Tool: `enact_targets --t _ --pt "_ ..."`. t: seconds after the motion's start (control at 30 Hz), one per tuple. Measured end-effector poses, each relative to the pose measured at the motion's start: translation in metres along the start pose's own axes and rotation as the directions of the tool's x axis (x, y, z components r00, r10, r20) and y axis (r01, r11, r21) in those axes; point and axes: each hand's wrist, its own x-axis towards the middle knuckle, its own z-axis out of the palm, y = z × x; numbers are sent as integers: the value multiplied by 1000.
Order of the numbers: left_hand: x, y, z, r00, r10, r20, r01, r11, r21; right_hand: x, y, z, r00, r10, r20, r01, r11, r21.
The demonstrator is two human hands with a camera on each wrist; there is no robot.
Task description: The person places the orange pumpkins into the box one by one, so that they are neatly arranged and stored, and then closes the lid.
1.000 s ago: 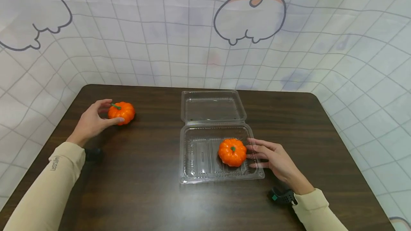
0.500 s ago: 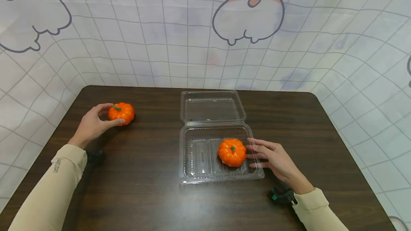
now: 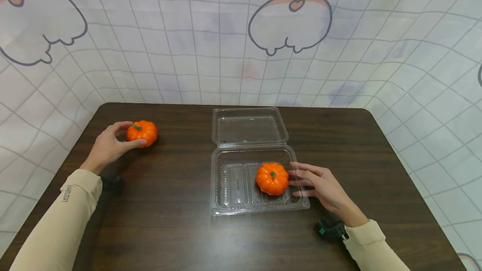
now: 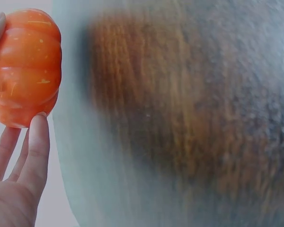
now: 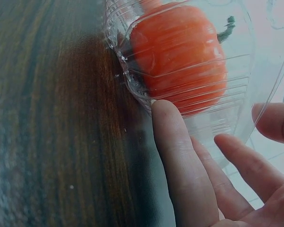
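At the left of the table, my left hand [image 3: 110,145] grips a small orange pumpkin [image 3: 142,134] with a green stem, thumb on the near side and fingers on the far side. In the left wrist view the same pumpkin [image 4: 31,71] sits between thumb and fingertips. Whether it touches the table is hard to tell. A second pumpkin [image 3: 272,179] lies in the right part of a clear plastic clamshell box [image 3: 229,183]. My right hand [image 3: 325,187], fingers extended, touches the box's right wall from outside; in the right wrist view the wall stands between fingers and pumpkin [image 5: 180,56].
The box's clear lid [image 3: 250,125] lies folded back toward the far edge of the dark wooden table [image 3: 169,229]. White gridded fabric [image 3: 169,41] with cartoon animals hangs behind and at both sides. A black strap device [image 3: 331,228] sits at my right wrist.
Over the last second my left hand has shifted slightly, its far fingers settling lower round the pumpkin. The right hand and the box stay where they were.
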Motion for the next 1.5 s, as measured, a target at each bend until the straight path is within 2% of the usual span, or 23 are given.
enact_targets --t 0.77,1.3,1.5 --pt "-3 19 2 999 45 -16 -45 999 -7 0 3 -1 1000 -3 0 3 1000 -5" --pt "-5 40 9 994 110 18 -109 994 -30 0 5 -1 1000 -18 -2 18 1000 7" --pt "-7 47 9 991 123 49 -121 992 -36 1 5 0 1000 -24 10 24 1000 8"
